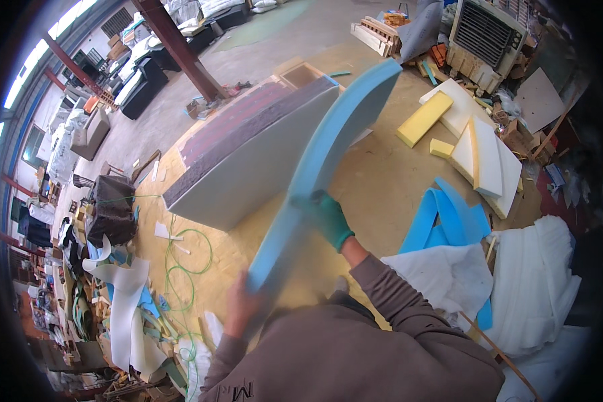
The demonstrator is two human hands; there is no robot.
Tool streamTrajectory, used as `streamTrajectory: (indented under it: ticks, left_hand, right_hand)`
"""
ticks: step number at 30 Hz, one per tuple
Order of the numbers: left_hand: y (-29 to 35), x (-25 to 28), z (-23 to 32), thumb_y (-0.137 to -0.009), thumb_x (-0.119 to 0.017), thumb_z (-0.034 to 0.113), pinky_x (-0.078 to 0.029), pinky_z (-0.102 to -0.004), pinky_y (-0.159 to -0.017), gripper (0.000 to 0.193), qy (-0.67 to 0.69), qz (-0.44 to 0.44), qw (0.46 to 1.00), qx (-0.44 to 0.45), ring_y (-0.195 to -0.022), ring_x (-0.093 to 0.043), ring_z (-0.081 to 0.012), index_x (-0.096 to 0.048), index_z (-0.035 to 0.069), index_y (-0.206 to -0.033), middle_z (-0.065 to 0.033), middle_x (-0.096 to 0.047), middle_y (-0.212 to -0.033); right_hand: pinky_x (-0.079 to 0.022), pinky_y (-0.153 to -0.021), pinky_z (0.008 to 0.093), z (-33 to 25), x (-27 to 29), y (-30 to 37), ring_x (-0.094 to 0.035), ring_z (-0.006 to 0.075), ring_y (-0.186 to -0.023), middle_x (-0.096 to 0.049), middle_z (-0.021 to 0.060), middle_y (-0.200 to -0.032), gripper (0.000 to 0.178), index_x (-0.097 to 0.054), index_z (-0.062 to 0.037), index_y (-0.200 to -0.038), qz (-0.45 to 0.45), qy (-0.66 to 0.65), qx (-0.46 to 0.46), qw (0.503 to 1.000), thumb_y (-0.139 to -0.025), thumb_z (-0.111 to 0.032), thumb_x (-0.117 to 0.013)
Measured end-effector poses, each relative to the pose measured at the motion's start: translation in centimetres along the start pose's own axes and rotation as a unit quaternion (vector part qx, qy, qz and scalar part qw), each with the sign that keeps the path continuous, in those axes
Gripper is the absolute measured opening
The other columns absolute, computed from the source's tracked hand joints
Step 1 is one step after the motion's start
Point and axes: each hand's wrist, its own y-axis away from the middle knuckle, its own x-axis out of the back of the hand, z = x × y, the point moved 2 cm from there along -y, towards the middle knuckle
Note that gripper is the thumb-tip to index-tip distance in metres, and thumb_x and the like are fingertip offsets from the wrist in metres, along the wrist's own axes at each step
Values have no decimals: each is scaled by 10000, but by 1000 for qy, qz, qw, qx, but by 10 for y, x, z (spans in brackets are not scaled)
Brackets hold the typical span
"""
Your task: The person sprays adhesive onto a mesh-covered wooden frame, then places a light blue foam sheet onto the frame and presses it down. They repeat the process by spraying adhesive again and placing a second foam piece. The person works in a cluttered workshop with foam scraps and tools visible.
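Observation:
A long light-blue foam strip slants across the middle of the head view and bends over at its far end. My right hand, in a green glove, is closed on its edge about midway along. Near the strip's lower end, my bare left hand grips it; motion smears the fingers somewhat. Just left of the strip stands a sofa-like frame with a pale foam face and a dark purplish top edge. How far the strip stands from this frame, or whether they touch, I cannot tell.
Yellow foam blocks and white foam slabs lie at right. Nearer are bent blue foam sheets and white wadding. A thin green hose loops over the floor at left. A red-brown post rises behind the frame.

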Motion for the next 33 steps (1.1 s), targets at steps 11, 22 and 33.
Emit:
streamTrajectory:
  ticks: [11,22,33]
  left_hand:
    - [-58,175,-11,-714,-841,58,-580,-375,-936,597,-58,-26,998,-18,-1044,-765,-237,-706,17,-1294,-174,-780,-1127]
    - [-184,333,-29,-661,-706,-56,-537,-416,-951,483,-240,127,943,-193,-1021,-732,-370,-752,6,-1138,-181,-773,-1058]
    - [-388,435,-99,-752,-613,-150,-539,-405,-985,554,-235,234,918,-218,-1095,-729,-343,-703,50,-1261,-157,-762,-1139]
  right_hand:
    - [-498,-1129,388,-14,199,-84,-531,253,-1410,-487,152,-1598,907,-332,-94,-1647,249,280,276,885,-906,-139,-855]
    - [-474,-1120,425,-129,199,-189,-551,367,-1410,-539,185,-1569,1013,-400,-147,-1623,76,460,202,861,-746,-139,-907]
    - [-490,-1127,391,-240,130,-352,-582,272,-1380,-575,168,-1546,689,-539,-53,-1516,152,471,345,797,-890,-75,-824]
